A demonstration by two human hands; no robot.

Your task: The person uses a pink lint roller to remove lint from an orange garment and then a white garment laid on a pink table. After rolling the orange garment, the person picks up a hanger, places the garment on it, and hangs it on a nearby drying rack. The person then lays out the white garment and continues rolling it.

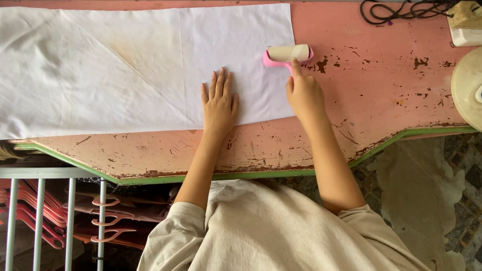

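Lint roller (288,54) in pink sits at the white cloth's (132,64) right edge, mid-frame; your right hand (305,93) closes on its handle just below, forefinger stretched along it. Your left hand (219,104) lies open, flat on the cloth beside it. Faint brownish marks remain on the cloth leftward across the worn pink tabletop (375,90).

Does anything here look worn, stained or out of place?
Yes. The white cloth has a brownish stain near its middle, and the pink table has chipped, peeling paint. The left hand lies flat on the cloth; the right hand holds a pink lint roller.
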